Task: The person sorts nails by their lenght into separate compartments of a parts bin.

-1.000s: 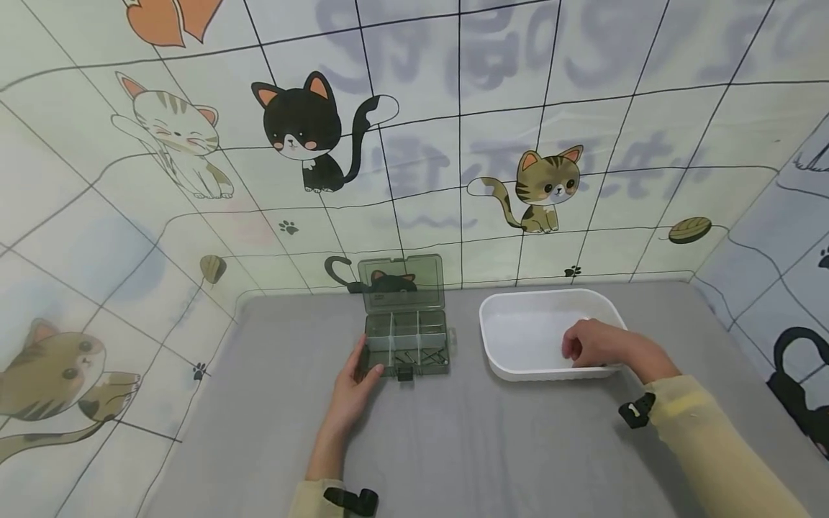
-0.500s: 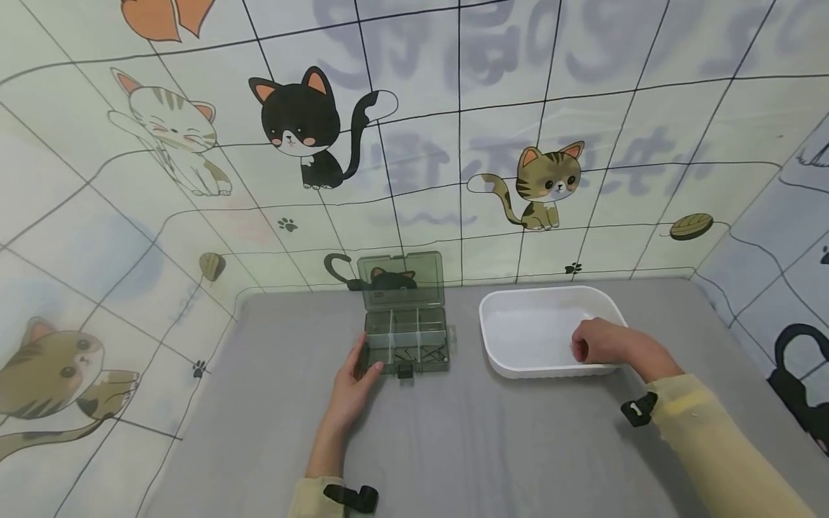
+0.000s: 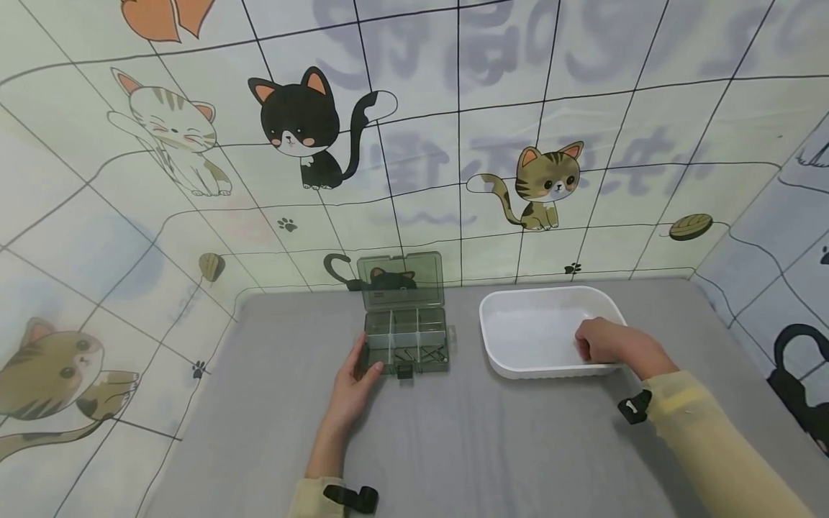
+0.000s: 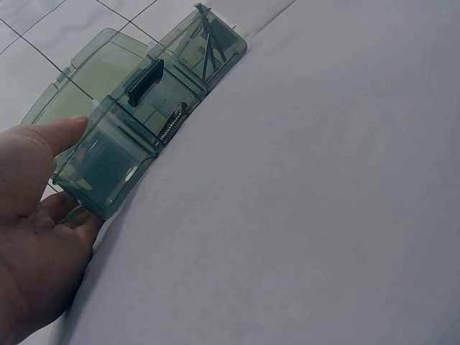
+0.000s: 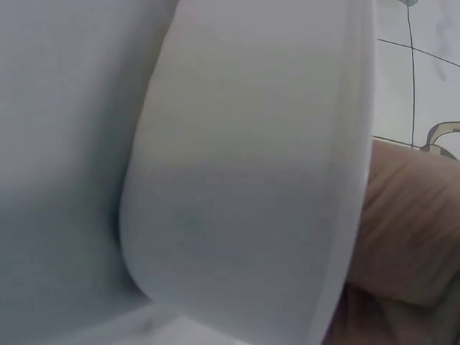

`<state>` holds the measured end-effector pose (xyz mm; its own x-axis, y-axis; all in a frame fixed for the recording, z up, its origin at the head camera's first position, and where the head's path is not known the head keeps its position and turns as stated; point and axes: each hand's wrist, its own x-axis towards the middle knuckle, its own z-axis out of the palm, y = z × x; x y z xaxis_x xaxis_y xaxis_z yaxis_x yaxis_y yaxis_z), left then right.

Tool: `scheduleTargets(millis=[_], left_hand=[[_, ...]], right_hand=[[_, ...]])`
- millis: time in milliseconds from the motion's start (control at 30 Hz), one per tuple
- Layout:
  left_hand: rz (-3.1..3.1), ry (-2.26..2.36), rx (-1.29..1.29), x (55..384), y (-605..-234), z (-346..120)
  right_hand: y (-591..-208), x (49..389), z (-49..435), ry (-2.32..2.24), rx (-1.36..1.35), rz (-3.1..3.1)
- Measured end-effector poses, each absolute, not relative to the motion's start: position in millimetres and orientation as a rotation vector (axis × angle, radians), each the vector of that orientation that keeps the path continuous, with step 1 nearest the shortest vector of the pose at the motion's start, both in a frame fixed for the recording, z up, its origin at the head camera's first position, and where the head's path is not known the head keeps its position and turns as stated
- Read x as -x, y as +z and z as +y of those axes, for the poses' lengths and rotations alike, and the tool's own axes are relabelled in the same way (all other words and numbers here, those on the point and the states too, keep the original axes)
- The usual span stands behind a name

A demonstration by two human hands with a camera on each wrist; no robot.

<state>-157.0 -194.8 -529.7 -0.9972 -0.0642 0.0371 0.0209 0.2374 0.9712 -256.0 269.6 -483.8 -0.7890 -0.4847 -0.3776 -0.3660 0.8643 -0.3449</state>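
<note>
My left hand (image 3: 350, 396) holds the left side of a translucent green compartment box (image 3: 378, 357), thumb at its front wall and fingers round the side. The lid (image 3: 401, 280) stands raised at the back. In the left wrist view, a threaded screw (image 4: 172, 123) lies in the front middle compartment and long thin nails (image 4: 208, 47) lean in the front right one. My right hand (image 3: 609, 342) reaches into the white tray (image 3: 518, 338) at its right end, fingers bent down. Its fingertips are hidden, so I cannot tell whether they pinch anything. The right wrist view shows mostly the tray's outer wall (image 5: 237, 180).
Both containers stand on a grey cloth-covered table (image 3: 453, 446), with a gap between them. Behind rises a cat-printed sheet (image 3: 421, 158), which also hangs at both sides. A black latch (image 3: 404, 372) sticks out from the box's front.
My right hand has shifted slightly to the right inside the tray. My left hand and the box stay in place.
</note>
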Motion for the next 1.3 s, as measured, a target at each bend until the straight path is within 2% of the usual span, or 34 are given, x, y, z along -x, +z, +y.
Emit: scheduleTargets(millis=[467,733,1300], left_hand=[[-2.437,-1.908,-0.071,157,-531,-199],[-2.44,-1.871,-0.052,170,-565,-207],[-2.448,-1.889,-0.034,169,-567,-207]], right_hand=[[-494,261,254,-0.591,0.702,2.555],[-495,260,238,-0.651,0.719,2.511],[-499,260,234,-0.686,0.738,2.477]])
